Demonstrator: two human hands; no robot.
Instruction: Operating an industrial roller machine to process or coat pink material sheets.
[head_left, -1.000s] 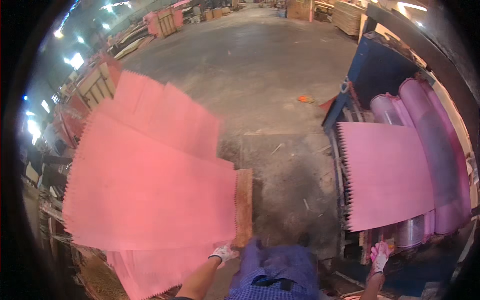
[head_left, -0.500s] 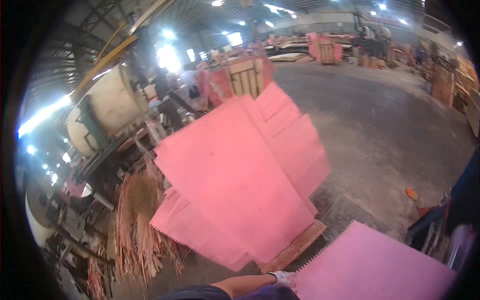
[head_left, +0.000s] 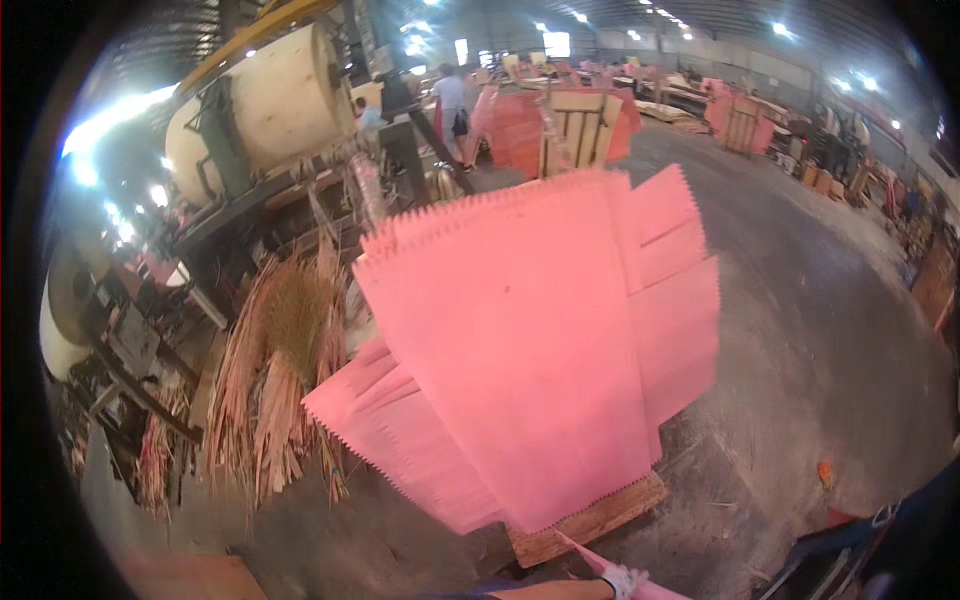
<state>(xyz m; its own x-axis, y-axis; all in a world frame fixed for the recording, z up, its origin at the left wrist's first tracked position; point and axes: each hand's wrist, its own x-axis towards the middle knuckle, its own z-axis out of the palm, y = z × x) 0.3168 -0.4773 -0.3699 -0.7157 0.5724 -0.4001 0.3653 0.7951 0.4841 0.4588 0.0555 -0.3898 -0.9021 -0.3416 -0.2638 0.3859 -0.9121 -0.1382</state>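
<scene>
My left hand (head_left: pixel 624 580), in a white glove, is at the lower edge, closed on a thin pink sheet (head_left: pixel 655 590) seen nearly edge-on. Only a narrow strip of that sheet shows; the rest runs out of the picture. Just ahead is a stack of large pink sheets (head_left: pixel 520 340) with toothed edges, probably wood veneer. They lie at differing angles, with corners sticking out left and right. Under the stack's near end shows a wooden board (head_left: pixel 590 520). My right hand is not visible.
Left of the stack lies a heap of veneer strips (head_left: pixel 270 390), beside a machine holding a large pale roll (head_left: pixel 285 90). Further off stand another pink stack (head_left: pixel 515 130) and a person (head_left: pixel 453 105). A dark metal frame (head_left: pixel 850 550) is at lower right, on the grey floor (head_left: pixel 800 330).
The sheet at my left hand has gone from lying broad and flat to view to a thin strip at the lower edge. The whole view has swung, shifting the stack rightward.
</scene>
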